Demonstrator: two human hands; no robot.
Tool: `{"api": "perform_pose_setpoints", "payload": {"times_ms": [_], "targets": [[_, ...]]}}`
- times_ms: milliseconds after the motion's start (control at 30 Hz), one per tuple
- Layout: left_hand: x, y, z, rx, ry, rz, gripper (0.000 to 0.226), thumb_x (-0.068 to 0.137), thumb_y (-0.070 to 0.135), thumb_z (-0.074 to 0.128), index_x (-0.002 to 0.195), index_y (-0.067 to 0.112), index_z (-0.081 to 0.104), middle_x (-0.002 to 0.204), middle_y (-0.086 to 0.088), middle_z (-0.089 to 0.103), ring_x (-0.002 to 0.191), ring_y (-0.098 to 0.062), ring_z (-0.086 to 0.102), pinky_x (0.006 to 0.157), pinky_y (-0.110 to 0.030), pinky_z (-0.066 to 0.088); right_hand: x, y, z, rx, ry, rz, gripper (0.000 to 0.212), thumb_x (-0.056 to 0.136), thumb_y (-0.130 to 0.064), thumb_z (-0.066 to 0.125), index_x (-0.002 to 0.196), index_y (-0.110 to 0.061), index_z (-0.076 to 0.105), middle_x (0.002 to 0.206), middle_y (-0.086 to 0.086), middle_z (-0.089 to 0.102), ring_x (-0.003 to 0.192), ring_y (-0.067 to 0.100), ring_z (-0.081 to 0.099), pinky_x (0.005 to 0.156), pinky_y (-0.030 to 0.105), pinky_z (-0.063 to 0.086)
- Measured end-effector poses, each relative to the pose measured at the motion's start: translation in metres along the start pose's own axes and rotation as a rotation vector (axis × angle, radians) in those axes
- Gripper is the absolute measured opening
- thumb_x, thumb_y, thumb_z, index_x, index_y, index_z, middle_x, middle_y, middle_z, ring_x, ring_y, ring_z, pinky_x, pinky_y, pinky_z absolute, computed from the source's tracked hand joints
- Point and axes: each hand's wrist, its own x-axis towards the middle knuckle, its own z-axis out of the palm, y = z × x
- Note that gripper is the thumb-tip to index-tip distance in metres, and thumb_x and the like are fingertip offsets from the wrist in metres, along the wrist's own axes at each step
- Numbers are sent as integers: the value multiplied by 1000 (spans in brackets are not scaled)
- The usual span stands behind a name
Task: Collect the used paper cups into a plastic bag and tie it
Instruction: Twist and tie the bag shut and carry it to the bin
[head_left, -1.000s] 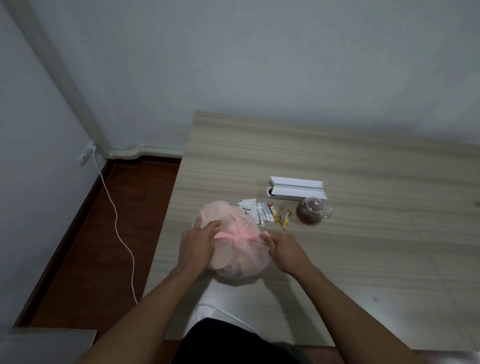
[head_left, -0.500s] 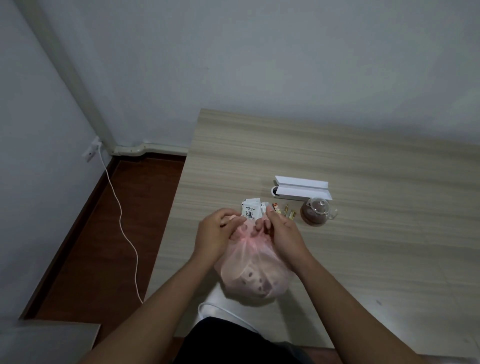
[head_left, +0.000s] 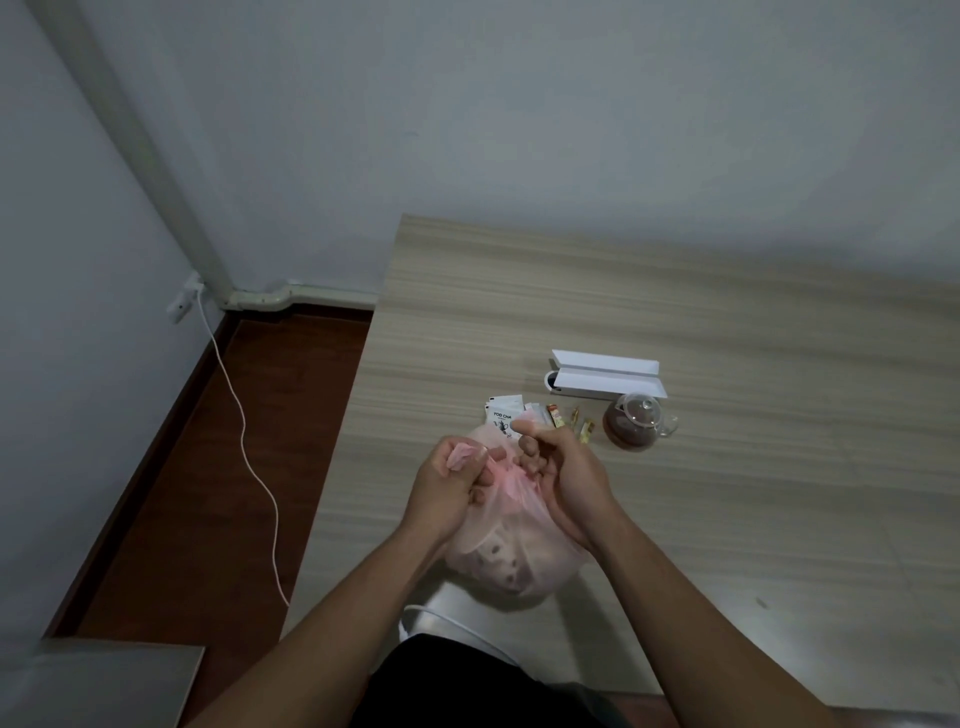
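A white sachet (head_left: 503, 410) just above the hands reads "YOD CHA" in dark print; its smaller text cannot be read. To its right in the frame lie small packets (head_left: 557, 415), one red and others gold, with labels too blurred to read. Further right are a glass teapot (head_left: 636, 426) of dark liquid and a plain white box (head_left: 605, 375).

The bag (head_left: 511, 561) is thin, translucent pink plastic. It bulges at centre frame near the desk's (head_left: 727, 493) near edge. Pale cups (head_left: 498, 556) show dimly through it. Its neck is gathered into a twist between the hands. The left hand (head_left: 447, 488) has its grip clamped on a crumpled pink tail of the bag. The right hand (head_left: 566, 478) has its grip curled round the neck, thumb raised.
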Motion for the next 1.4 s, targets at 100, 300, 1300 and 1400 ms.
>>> {"api": "perform_pose_setpoints", "payload": {"times_ms": [100, 300, 1300, 1400], "targets": [[-1, 0, 2, 41, 69, 51, 10, 115, 19, 54, 116, 11, 60, 98, -11, 84, 74, -20, 64, 65, -30, 53, 1, 5, -6, -253, -41, -72, 32, 106, -9, 57, 129, -9, 79, 92, 7, 66, 75, 14, 54, 74, 25, 46], [9, 9, 8, -441, 81, -219, 41, 103, -11, 66, 138, 5, 51, 126, -31, 73, 116, -38, 75, 113, -46, 57, -1, 8, -4, -240, -60, -68, 48, 112, -10, 57, 155, -29, 48, 124, 19, 79, 100, 25, 76, 104, 44, 60], [-1, 32, -1, 107, -342, 27, 14, 100, 13, 78, 99, 8, 65, 71, -10, 70, 52, -9, 52, 45, -18, 41, -20, -14, -4, -421, -49, -68, 13, 98, 6, 69, 107, 5, 78, 74, 16, 76, 62, 14, 72, 60, 20, 58], [-2, 31, -1, 58, -285, -59, 35, 99, 14, 80, 120, 8, 52, 70, -9, 69, 49, -9, 51, 42, -18, 39, -21, -17, -6, -522, -128, -90, 12, 102, -5, 72, 107, 0, 82, 83, 16, 80, 70, 14, 72, 74, 24, 60]]}}
